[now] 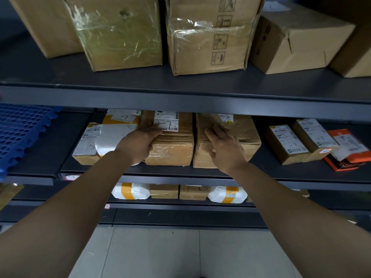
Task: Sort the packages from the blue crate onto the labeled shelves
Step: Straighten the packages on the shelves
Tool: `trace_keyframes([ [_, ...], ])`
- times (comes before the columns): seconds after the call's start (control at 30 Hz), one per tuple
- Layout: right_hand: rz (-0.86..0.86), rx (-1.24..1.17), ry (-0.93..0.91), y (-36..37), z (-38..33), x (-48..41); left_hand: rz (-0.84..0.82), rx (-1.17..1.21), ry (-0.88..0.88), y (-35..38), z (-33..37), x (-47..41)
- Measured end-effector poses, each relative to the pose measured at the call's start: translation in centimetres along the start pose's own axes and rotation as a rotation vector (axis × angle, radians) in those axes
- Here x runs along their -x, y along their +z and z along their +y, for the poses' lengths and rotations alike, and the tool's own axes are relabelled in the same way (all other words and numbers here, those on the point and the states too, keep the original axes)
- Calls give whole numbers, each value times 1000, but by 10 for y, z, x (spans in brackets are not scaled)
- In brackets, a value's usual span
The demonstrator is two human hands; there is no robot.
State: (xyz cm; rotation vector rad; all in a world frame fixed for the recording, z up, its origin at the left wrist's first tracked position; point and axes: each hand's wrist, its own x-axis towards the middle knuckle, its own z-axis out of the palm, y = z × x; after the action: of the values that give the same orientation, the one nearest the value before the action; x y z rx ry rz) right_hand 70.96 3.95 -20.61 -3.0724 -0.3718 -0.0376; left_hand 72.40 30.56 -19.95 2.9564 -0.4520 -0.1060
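Left grip (138, 141) is on the near left corner of the brown 1-7 box (170, 145): fingers lie over its top up to the handwritten label, thumb tucked against its front face, so it holds the box. The 1-7 box sits on the middle shelf (281, 171), near the front lip.

Right grip (224, 149) is right of the 1-7 box, flat on the plain brown box (241, 137) that stands just beside it. Fingers are straight and spread on that box's top, thumb out over the front face, holding nothing.

Left of the 1-7 box and touching it: a white bag with yellow tape (116, 135), leaning on a small labelled carton (86, 147). Far left of the 1-7 box: blue perforated plastic (22, 133); can't tell if it's the crate.

Well right of the 1-7 box: two small labelled boxes (287, 145), then an orange package (345, 151).

Above the 1-7 box, on the next shelf up: big cartons (120, 33), some with clear tape. Below the 1-7 box, one shelf down: white parcels with yellow tape (130, 190) and small brown boxes (192, 192).
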Motion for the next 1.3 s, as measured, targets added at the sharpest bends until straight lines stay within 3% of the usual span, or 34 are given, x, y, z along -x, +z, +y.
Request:
trace_keyframes([
  [0.23,18,22,153,-9,34,37,53,-110,-31,-11,48,-2],
  [0.6,-49,92,358,-26,172,89,102,-82,202,-10,219,-47],
  [0.97,-122,74,243,-8,334,89,7,-61,183,80,387,-137],
  [1.2,-96,-45,190,21,377,77,-96,-104,103,128,419,-174],
  [1.3,-31,-94,164,33,379,73,-63,-133,83,136,419,-178],
])
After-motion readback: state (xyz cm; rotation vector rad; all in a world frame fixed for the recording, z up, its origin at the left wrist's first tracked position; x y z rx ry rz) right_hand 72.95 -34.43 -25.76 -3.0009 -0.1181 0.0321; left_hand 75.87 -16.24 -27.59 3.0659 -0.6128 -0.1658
